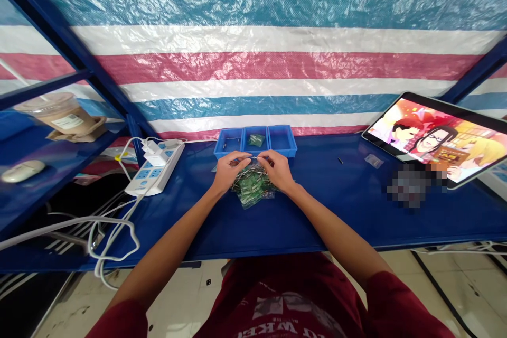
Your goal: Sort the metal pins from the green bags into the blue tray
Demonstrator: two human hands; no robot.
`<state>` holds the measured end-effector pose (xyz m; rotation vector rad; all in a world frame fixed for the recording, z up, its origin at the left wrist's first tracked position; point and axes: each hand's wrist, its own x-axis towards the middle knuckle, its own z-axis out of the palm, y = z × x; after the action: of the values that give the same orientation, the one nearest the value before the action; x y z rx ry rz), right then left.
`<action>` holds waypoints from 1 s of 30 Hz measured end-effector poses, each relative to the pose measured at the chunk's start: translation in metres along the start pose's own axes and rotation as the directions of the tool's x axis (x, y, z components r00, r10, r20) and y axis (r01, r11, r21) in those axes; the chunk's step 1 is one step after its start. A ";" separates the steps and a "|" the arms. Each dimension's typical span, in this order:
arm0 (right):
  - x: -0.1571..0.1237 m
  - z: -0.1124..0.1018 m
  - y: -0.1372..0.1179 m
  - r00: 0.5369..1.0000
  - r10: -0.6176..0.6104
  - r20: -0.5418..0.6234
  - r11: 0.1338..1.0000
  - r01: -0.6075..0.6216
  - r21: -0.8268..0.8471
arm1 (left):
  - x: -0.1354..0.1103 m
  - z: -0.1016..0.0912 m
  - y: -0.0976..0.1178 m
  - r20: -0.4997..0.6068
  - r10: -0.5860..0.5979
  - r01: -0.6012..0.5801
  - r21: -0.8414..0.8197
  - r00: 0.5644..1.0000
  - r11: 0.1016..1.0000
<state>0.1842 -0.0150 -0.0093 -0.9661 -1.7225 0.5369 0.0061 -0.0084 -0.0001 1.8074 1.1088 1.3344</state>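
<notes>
My left hand (231,170) and my right hand (277,169) meet over a heap of small metal pieces and green-printed clear plastic bags (252,190) on the blue table. Thumb and forefinger of each hand are pinched together. Between the fingertips runs a thin, small metal piece (254,158), too small to name, with an end in each hand. Just behind the hands stands a blue tray with three compartments (293,147). A green-printed bag (256,140) lies in its middle compartment, and a few thin pieces lie in the left one.
A white power strip (156,171) with cables stands at the left. On the right are a tablet (439,140) playing a cartoon, a small clear bag (373,161) and a small dark piece (340,160). A drink cup (65,113) and mouse (24,171) sit on the left shelf.
</notes>
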 end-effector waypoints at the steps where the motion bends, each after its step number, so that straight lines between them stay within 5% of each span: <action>1: 0.000 0.000 0.000 1.000 0.008 0.001 1.000 -0.008 0.003 | 0.000 0.000 -0.001 0.000 0.015 -0.015 0.007 1.000 1.000; 11: -0.001 0.003 0.000 0.999 0.025 -0.019 0.996 -0.027 -0.083 | 0.000 0.000 0.002 -0.063 0.013 -0.018 -0.082 0.998 0.996; 14: -0.001 0.001 0.001 0.998 0.047 -0.049 0.995 -0.051 -0.081 | -0.002 -0.002 0.004 -0.034 0.031 -0.029 0.058 0.999 0.998; 18: 0.000 0.000 0.001 0.996 0.060 -0.073 0.994 -0.066 -0.088 | -0.003 -0.005 0.004 0.070 0.175 -0.188 0.384 0.982 0.904; 23: -0.001 -0.001 -0.002 0.997 0.053 -0.065 0.996 -0.057 -0.073 | -0.002 -0.007 0.003 0.121 0.325 -0.343 0.463 0.938 0.817; 30: -0.002 0.000 0.000 1.000 0.025 -0.001 0.998 -0.025 -0.060 | -0.003 -0.008 0.001 0.056 0.202 -0.208 0.374 0.978 0.904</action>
<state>0.1849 -0.0162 -0.0101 -1.0315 -1.7366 0.5035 -0.0021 -0.0110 0.0021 2.2655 1.2630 1.2839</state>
